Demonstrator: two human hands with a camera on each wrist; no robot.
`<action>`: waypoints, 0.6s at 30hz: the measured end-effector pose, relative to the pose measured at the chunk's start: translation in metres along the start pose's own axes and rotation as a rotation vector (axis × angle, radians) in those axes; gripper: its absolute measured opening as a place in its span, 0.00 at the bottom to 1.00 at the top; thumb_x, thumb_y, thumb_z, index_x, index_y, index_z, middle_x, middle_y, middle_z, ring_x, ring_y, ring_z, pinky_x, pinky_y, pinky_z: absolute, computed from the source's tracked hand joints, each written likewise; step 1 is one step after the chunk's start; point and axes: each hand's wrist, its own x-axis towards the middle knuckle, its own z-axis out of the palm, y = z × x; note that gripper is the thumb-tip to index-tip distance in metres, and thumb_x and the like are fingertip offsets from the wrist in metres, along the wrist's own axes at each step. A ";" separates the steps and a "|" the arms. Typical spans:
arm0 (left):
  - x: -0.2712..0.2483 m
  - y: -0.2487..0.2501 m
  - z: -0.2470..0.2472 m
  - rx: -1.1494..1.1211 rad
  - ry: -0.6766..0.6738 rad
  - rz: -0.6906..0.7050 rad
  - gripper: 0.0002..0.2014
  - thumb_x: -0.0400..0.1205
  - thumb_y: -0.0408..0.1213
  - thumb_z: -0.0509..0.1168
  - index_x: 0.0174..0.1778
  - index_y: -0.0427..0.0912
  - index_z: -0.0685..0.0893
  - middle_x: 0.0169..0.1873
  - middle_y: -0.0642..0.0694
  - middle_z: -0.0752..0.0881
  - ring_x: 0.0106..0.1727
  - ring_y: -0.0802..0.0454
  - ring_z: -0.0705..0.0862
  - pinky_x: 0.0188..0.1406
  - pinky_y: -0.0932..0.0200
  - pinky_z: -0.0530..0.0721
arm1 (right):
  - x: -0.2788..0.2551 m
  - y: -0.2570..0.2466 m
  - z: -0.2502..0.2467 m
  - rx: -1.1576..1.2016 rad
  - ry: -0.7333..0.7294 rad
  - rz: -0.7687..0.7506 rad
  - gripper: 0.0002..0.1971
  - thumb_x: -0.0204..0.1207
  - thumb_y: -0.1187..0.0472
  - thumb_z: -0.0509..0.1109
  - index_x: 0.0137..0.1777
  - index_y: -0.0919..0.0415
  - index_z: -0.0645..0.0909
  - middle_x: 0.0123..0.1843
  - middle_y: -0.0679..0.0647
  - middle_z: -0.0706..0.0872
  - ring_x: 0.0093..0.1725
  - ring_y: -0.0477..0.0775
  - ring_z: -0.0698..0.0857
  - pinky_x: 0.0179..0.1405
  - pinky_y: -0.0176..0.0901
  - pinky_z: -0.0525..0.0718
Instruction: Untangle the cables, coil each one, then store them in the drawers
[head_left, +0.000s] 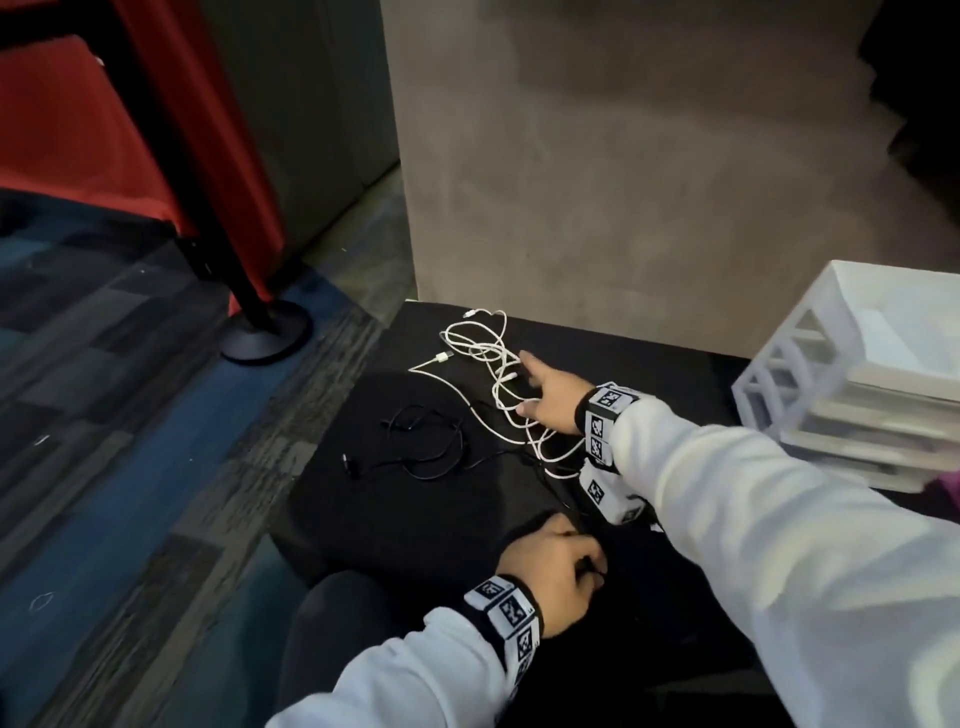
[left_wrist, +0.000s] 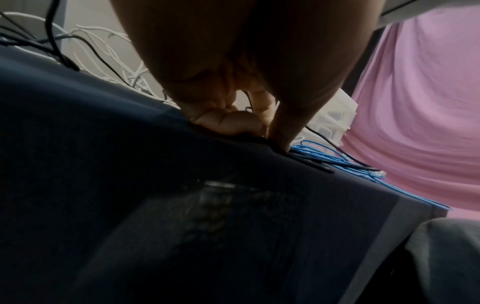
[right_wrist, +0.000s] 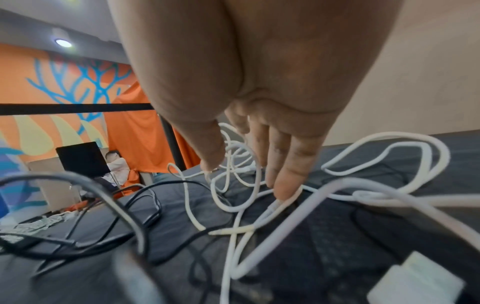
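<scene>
Right hand (head_left: 551, 400), fingers straight and apart, touches the white cable (head_left: 485, 358). Left hand (head_left: 555, 570) pinches a black cable (head_left: 431, 447) on the counter (head_left: 649, 364).

The tangled white cable (head_left: 491, 358) has a smooth, rubbery-looking plastic sheath with a slight sheen, its plug ends in hard white plastic; the thin black cable (head_left: 426, 441) beside it looks matt and rubbery too; both lie on a black cloth table cover (head_left: 415, 499), dull and finely woven (its weave shows plainly in the right wrist view); the white translucent plastic drawer unit (head_left: 852, 374) has smooth, faintly frosted walls; a bundle of thin blue cable (left_wrist: 337, 158) looks like glossy plastic; the person's white sleeves (head_left: 779, 519) are soft knit cloth; the floor is rough, short-piled carpet (head_left: 130, 415) in blue and grey.
</scene>
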 end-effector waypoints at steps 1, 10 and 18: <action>0.000 0.000 0.000 -0.009 0.001 -0.004 0.07 0.79 0.50 0.69 0.52 0.62 0.84 0.55 0.59 0.77 0.49 0.59 0.84 0.52 0.59 0.85 | -0.006 0.000 -0.003 0.033 0.043 -0.012 0.46 0.83 0.51 0.74 0.92 0.41 0.46 0.84 0.52 0.76 0.76 0.56 0.82 0.77 0.48 0.78; -0.003 0.000 -0.009 -0.113 0.027 -0.013 0.05 0.82 0.49 0.69 0.52 0.59 0.82 0.49 0.58 0.79 0.45 0.60 0.82 0.52 0.58 0.82 | -0.136 0.047 -0.021 0.219 0.243 -0.098 0.09 0.85 0.53 0.71 0.62 0.47 0.88 0.56 0.40 0.91 0.55 0.41 0.88 0.65 0.43 0.84; -0.007 0.037 -0.050 -0.724 0.156 0.048 0.05 0.87 0.31 0.66 0.50 0.46 0.83 0.35 0.56 0.79 0.36 0.57 0.76 0.38 0.63 0.78 | -0.266 0.121 0.010 0.152 0.161 -0.165 0.21 0.69 0.25 0.72 0.56 0.34 0.87 0.76 0.30 0.76 0.78 0.36 0.69 0.79 0.34 0.63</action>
